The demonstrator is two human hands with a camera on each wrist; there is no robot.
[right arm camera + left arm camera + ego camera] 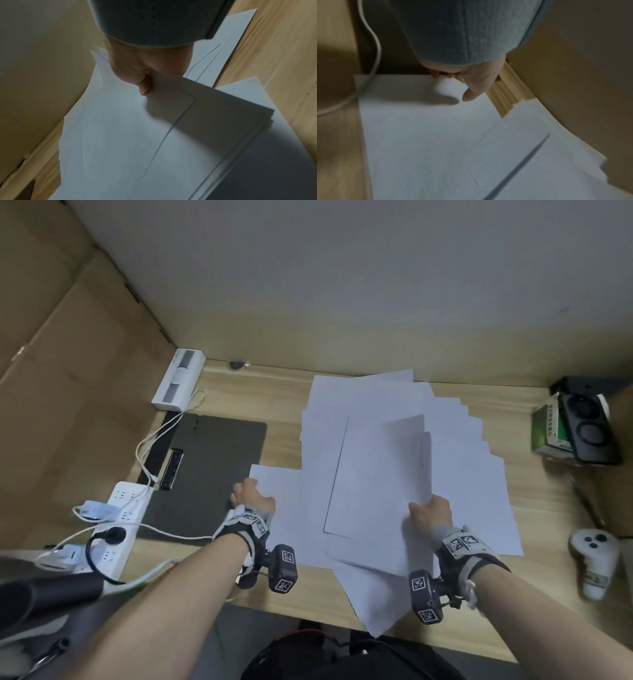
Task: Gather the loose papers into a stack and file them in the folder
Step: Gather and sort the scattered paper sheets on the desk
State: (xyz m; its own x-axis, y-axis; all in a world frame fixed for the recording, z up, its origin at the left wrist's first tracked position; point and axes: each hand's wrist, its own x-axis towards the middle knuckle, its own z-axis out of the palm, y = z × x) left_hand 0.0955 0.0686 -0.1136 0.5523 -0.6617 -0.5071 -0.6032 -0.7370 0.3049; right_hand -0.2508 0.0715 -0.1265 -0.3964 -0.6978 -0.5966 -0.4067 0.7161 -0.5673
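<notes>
Fingers (145, 85) of the right hand (430, 513) pinch a raised sheaf of white paper sheets (383, 474); left hand (251, 494) curls over the leftmost sheet (419, 128), beside the dark grey folder (209, 460) at left.

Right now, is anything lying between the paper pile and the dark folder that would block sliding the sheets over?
Nothing visible blocks that path. The folder lies open-faced just left of the papers, with the left hand gripping the nearest sheet at the folder's edge. A white cable crosses only the folder's far-left clip side.
</notes>
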